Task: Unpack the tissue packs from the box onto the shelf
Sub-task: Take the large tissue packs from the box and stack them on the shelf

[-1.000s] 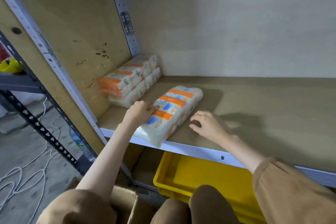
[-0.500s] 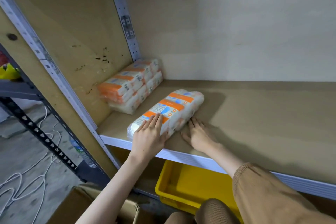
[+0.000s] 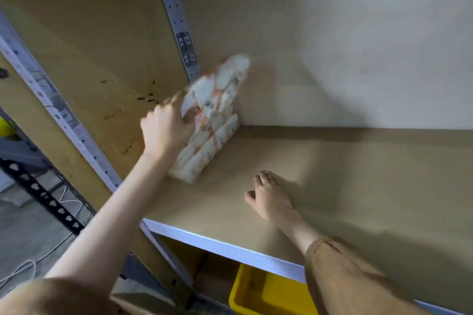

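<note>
**Tissue pack tipped up in the shelf's back-left corner**

A tissue pack (image 3: 217, 100), white with orange bands and blurred by motion, stands tilted on edge in the back-left corner of the shelf (image 3: 332, 174). Its upper end leans toward the corner upright (image 3: 179, 20) and the rear wall (image 3: 332, 46). Below it sits a second tissue pack (image 3: 202, 153), resting on the shelf board against the side panel (image 3: 89, 59); blur makes the line between the two hard to trace.

The left hand (image 3: 166, 130) is curled around the near edge of the raised pack, fingers and thumb closed on it. The right hand (image 3: 271, 199) lies flat on the bare shelf board, fingers spread and holding nothing, well apart from the packs and nearer the front edge.

The step in hand looks like placing: the pack is being stacked on or beside the one already in the corner. The next move likely calls for laying it flat and square to its neighbour, then releasing it so that it does not slide off. After that, another pack would have to come from the box, of which only a corner may show at the bottom of the view; I cannot tell. A yellow bin (image 3: 268, 294) sits on the level below.
</note>
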A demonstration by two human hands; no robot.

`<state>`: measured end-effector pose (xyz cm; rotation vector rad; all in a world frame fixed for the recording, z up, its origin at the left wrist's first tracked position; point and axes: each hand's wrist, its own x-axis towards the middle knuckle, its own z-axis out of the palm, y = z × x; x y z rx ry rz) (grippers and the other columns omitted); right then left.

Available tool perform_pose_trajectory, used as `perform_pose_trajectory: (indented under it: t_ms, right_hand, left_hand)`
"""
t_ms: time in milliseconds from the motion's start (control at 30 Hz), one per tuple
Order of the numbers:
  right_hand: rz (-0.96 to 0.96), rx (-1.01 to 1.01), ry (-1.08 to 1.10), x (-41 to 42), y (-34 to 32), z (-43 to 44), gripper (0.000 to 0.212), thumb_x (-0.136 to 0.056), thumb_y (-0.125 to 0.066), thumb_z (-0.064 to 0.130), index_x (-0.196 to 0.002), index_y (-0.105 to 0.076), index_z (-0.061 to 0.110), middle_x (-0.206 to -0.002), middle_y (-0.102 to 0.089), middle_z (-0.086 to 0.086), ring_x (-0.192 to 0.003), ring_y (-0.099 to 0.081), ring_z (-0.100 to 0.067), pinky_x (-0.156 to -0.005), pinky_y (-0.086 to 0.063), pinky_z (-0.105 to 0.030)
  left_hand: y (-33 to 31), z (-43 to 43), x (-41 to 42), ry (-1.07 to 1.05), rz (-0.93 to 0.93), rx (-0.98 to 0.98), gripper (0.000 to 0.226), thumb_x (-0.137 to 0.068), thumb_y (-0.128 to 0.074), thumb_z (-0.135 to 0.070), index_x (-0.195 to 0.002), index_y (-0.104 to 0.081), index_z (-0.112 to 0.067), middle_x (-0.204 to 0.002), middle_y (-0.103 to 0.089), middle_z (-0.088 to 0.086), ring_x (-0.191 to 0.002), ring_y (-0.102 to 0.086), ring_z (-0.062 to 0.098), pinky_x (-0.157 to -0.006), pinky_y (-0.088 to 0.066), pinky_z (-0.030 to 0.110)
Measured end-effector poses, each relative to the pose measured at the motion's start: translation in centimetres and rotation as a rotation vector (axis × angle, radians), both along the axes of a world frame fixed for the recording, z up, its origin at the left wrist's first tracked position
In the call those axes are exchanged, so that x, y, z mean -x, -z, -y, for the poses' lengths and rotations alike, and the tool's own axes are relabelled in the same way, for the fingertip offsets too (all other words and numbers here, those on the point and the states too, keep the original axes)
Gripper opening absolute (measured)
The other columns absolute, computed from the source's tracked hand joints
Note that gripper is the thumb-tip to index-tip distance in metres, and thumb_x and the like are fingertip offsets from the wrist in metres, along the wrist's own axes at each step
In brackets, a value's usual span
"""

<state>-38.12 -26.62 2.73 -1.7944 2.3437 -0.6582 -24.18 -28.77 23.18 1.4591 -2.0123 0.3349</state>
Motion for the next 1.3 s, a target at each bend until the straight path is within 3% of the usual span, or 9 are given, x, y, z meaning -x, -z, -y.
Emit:
perform_pose_trajectory:
  t_ms: [67, 100, 133, 200, 267, 600, 867, 1133, 1300]
  right_hand:
    - [-0.003, -0.041, -0.015, -0.1, -1.5, -0.7, 0.053, -0.048, -0.063, 0.038, -0.077, -0.075, -0.004, -0.084, -0.076, -0.018, -0.081, -0.075, -0.026, -0.066, -0.06, -0.03]
    - [0.009, -0.053, -0.039, 0.0, -2.2, -1.1, 0.054, -0.062, -0.065, 0.033, -0.096, -0.07, -0.009, -0.104, -0.071, -0.025, -0.101, -0.069, -0.03, -0.083, -0.057, -0.033]
    - [0.066, -0.071, -0.056, 0.1, -2.5, -1.1, 0.057, -0.077, -0.061, 0.029, -0.118, -0.058, -0.011, -0.128, -0.057, -0.028, -0.123, -0.055, -0.031, -0.103, -0.044, -0.033]
    - [0.074, -0.092, -0.077, 0.3, -2.3, -0.9, 0.062, -0.092, -0.045, 0.029, -0.141, -0.031, -0.005, -0.153, -0.028, -0.019, -0.144, -0.023, -0.022, -0.119, -0.015, -0.028]
    - [0.078, -0.115, -0.072, 0.4, -2.1, -0.6, 0.063, -0.094, -0.04, 0.031, -0.145, -0.023, -0.002, -0.156, -0.02, -0.017, -0.146, -0.015, -0.02, -0.12, -0.007, -0.028]
    - [0.037, -0.115, -0.094, 0.2, -1.7, -0.3, 0.064, -0.094, -0.041, 0.033, -0.146, -0.022, 0.0, -0.157, -0.018, -0.015, -0.146, -0.015, -0.02, -0.119, -0.009, -0.028]
    - [0.012, -0.086, -0.079, 0.1, -1.8, -0.7, 0.061, -0.094, -0.041, 0.034, -0.144, -0.027, 0.002, -0.155, -0.024, -0.013, -0.144, -0.022, -0.019, -0.118, -0.011, -0.027]
    - [0.026, -0.129, -0.102, -0.5, -3.6, -2.6, 0.043, -0.095, -0.04, 0.026, -0.134, -0.045, 0.006, -0.145, -0.042, -0.011, -0.134, -0.039, -0.022, -0.11, -0.028, -0.027]
    - [0.043, -0.079, -0.128, -2.7, -3.8, -5.8, 0.033, -0.092, -0.045, 0.02, -0.117, -0.06, 0.004, -0.129, -0.056, -0.013, -0.119, -0.054, -0.027, -0.097, -0.046, -0.034]
  left_hand:
    - [-0.4, 2.4, 0.0, -0.051, 0.07, 0.004, 0.043, -0.092, -0.049, -0.024, -0.133, -0.046, -0.01, -0.113, -0.063, 0.029, -0.102, -0.059, 0.047, -0.083, -0.048, 0.047]
    - [-0.3, 3.6, 0.1, -0.07, 0.116, -0.007, 0.042, -0.093, -0.048, -0.024, -0.132, -0.046, -0.009, -0.109, -0.064, 0.03, -0.1, -0.06, 0.047, -0.081, -0.048, 0.047]
    - [0.0, 4.7, 0.2, -0.087, 0.164, -0.03, 0.042, -0.095, -0.047, -0.025, -0.133, -0.046, -0.009, -0.107, -0.064, 0.03, -0.099, -0.06, 0.046, -0.08, -0.049, 0.046]
    - [0.8, 6.5, 0.3, -0.105, 0.227, -0.073, 0.042, -0.096, -0.045, -0.026, -0.134, -0.044, -0.009, -0.109, -0.063, 0.029, -0.1, -0.061, 0.043, -0.079, -0.048, 0.044]
    - [1.5, 7.8, 0.4, -0.111, 0.224, -0.082, 0.043, -0.096, -0.046, -0.025, -0.136, -0.042, -0.01, -0.111, -0.062, 0.03, -0.101, -0.06, 0.044, -0.081, -0.048, 0.045]
    - [2.3, 11.8, -0.5, 0.045, 0.184, -0.144, 0.054, -0.087, -0.061, -0.018, -0.135, -0.041, -0.003, -0.133, -0.051, 0.026, -0.118, -0.051, 0.043, -0.096, -0.043, 0.046]
    - [0.9, 11.7, -1.3, 0.029, 0.246, -0.335, 0.071, -0.086, -0.06, -0.04, -0.142, -0.031, -0.008, -0.144, -0.041, 0.018, -0.126, -0.046, 0.037, -0.1, -0.043, 0.045]
    - [1.2, 4.2, -4.0, 0.024, 0.09, -0.2, 0.045, -0.09, -0.055, -0.028, -0.132, -0.049, -0.013, -0.134, -0.055, 0.015, -0.117, -0.054, 0.036, -0.089, -0.048, 0.043]
    - [4.0, -2.5, -7.6, -0.009, 0.134, -0.256, 0.038, -0.091, -0.052, -0.025, -0.128, -0.052, -0.02, -0.126, -0.06, 0.015, -0.113, -0.056, 0.036, -0.083, -0.048, 0.039]
